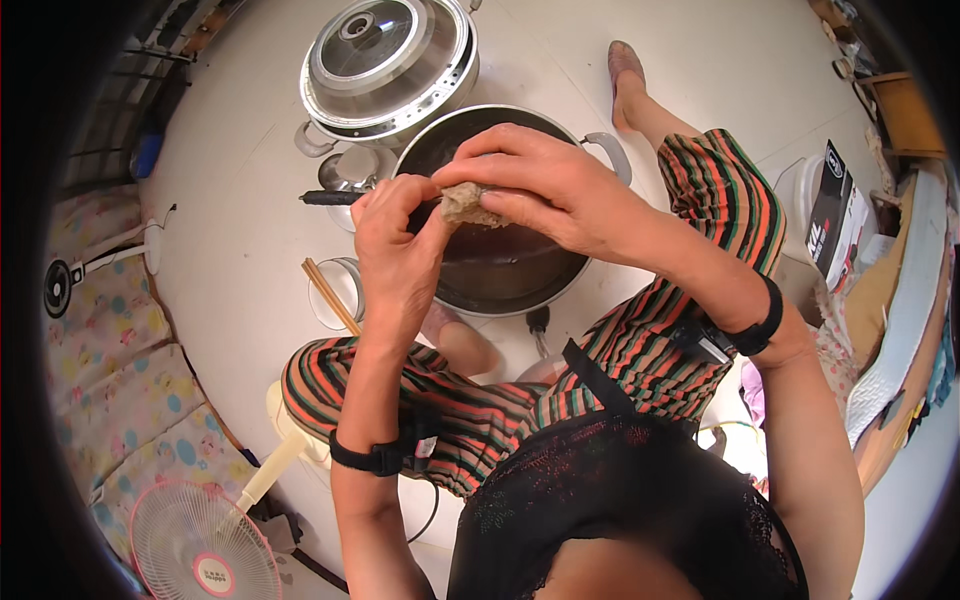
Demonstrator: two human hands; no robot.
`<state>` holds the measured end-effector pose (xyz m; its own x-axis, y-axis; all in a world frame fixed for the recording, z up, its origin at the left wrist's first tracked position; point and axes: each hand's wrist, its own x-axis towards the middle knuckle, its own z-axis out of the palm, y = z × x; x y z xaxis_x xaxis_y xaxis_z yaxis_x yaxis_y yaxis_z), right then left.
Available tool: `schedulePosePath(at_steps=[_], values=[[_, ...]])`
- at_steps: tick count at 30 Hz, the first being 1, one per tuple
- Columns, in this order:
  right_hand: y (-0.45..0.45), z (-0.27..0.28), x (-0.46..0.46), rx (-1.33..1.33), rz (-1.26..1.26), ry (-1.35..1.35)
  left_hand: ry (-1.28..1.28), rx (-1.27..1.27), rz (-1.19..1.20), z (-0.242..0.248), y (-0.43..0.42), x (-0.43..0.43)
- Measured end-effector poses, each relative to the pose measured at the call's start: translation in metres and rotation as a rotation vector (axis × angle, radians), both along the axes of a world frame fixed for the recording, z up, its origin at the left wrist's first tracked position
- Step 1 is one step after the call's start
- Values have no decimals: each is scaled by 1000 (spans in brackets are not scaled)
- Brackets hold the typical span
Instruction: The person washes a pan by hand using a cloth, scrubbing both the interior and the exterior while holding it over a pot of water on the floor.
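Both of my hands are raised over a large dark-lined pot with metal side handles, which holds dark liquid. Between them is a greyish-brown, doughy-looking lump. My left hand pinches its left end with thumb and fingers. From the other side my right hand grips the lump, fingers curled over the top and thumb against it. What the lump is made of I cannot tell. A black handle shows just left of my left hand, near a metal ladle.
A lidded steel steamer pot stands beyond the open pot. Wooden chopsticks rest across a white bowl at the left. A fan is at the lower left, and a white bucket stands at the right.
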<state>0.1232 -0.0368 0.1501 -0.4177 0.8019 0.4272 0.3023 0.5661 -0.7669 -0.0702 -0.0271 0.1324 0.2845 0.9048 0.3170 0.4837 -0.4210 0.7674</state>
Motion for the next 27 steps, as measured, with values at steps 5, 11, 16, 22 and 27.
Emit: schedulePosePath(at_steps=[5, 11, 16, 22, 27], values=[[-7, 7, 22, -162, 12, -6, -1, -97, -7, 14, -2, 1], [-7, 13, 47, -320, 2, -38, -121, -137, 34, 17, 3, -5], [-5, 7, 68, -204, -11, -143, -181, -154, 89, 17, 3, -9], [-5, 1, 35, -123, -35, -70, -302, -271, 147, 12, 9, -18], [5, -1, 16, -17, -120, -110, -429, -363, 84, 6, 22, -27]])
